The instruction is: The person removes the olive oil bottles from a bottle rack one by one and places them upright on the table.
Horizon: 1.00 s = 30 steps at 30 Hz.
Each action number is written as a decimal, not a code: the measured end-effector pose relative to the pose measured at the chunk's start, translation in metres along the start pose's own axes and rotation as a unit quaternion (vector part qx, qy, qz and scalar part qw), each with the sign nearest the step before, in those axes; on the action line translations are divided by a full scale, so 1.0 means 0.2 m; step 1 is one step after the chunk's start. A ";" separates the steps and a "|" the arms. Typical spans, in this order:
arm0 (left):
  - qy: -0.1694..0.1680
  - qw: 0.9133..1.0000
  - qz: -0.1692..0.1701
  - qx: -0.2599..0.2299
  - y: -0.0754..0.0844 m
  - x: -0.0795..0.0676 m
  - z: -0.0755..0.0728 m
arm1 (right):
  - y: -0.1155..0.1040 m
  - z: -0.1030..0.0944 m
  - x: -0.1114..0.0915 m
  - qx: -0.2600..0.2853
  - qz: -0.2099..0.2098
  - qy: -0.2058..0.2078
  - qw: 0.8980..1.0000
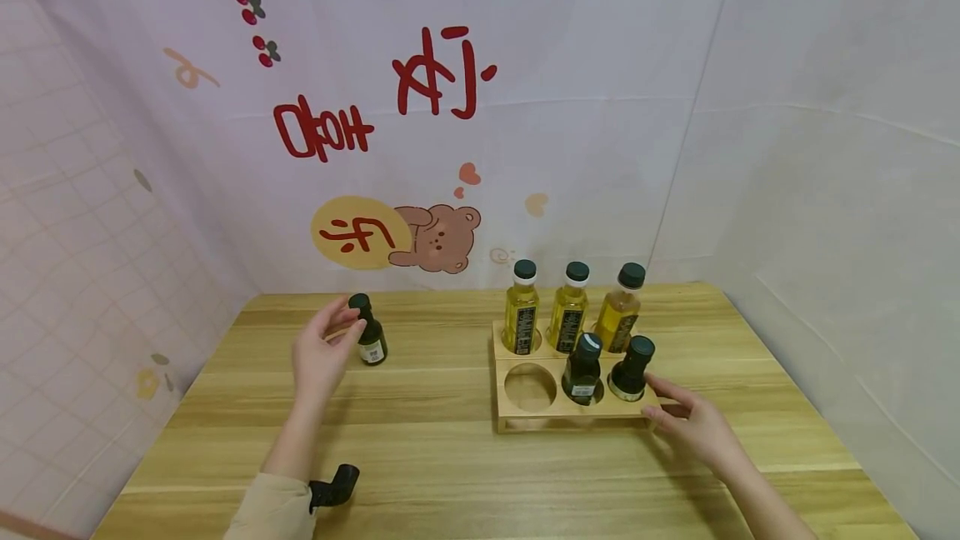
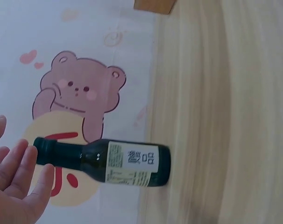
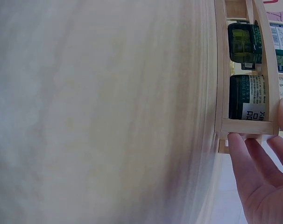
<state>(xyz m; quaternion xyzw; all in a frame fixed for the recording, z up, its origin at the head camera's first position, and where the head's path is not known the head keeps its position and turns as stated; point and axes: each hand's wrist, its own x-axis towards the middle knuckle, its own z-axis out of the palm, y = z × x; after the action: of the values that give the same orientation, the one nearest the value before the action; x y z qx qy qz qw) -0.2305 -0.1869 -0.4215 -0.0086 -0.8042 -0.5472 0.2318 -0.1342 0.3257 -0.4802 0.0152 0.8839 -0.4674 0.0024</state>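
Observation:
My left hand (image 1: 324,350) is beside the neck of a small dark green bottle (image 1: 372,343) standing upright at the back left of the table. In the left wrist view, its fingers (image 2: 27,163) are spread loosely near the cap of the bottle (image 2: 99,161), not wrapped round it; whether one touches is unclear. My right hand (image 1: 693,427) holds the right front corner of a wooden bottle rack (image 1: 517,422), its fingers against the end piece in the right wrist view. Two dark bottles (image 1: 582,373) (image 1: 632,369) sit in the rack's front row, the middle one leaning. The front left hole (image 1: 530,387) holds nothing.
Three bottles of yellow oil (image 1: 522,311) (image 1: 569,308) (image 1: 619,311) stand in the rack's back row. Behind the wooden table (image 1: 420,473) hangs a white printed cloth (image 1: 585,148); cloth also borders both sides. A black strap piece (image 1: 337,486) sits at my left sleeve.

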 end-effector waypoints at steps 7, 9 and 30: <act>-0.015 1.000 0.006 0.003 -0.01 -0.05 0.05 | 0.00 0.01 0.00 0.002 -0.003 -0.001 1.000; -0.024 1.000 0.005 0.002 -0.01 -0.06 0.07 | 0.00 0.01 0.01 0.005 -0.003 -0.001 1.000; -0.145 0.987 0.009 -0.068 0.03 -0.17 0.34 | 0.00 0.00 0.01 -0.011 0.001 0.000 1.000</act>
<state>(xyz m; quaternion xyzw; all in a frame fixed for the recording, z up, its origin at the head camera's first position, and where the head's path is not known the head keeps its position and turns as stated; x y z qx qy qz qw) -0.2238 -0.1174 -0.4489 -0.1109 -0.7900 -0.5915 0.1168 -0.1357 0.3258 -0.4796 0.0165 0.8889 -0.4578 0.0029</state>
